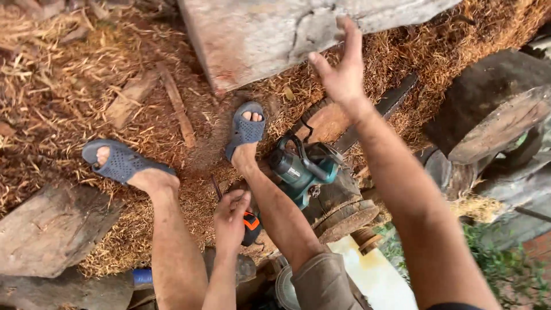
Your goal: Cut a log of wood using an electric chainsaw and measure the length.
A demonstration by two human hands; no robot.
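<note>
Left hand (231, 219): fingers curled and pinched on a small black-and-orange tool (250, 225), held low between the bare legs. Right hand (342, 64): fingers spread, nothing gripped, raised against the edge of a large pale rough-sawn timber slab (270, 34). Teal-and-black handheld power saw (301, 169): laid on the ground just beside the right shin. Grey perforated rubber sandals (245, 131): worn on both feet. Sawdust-covered ground (63, 80): strewn with offcuts.

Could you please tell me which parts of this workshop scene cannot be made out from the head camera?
- Small black-and-orange tool: mostly hidden by the left hand; its kind is unclear.
- Large grey timber slab: cut off by the top edge.
- Teal power tool: base hidden behind the leg.
- Right hand: open; contact with the slab is unclear.
</note>
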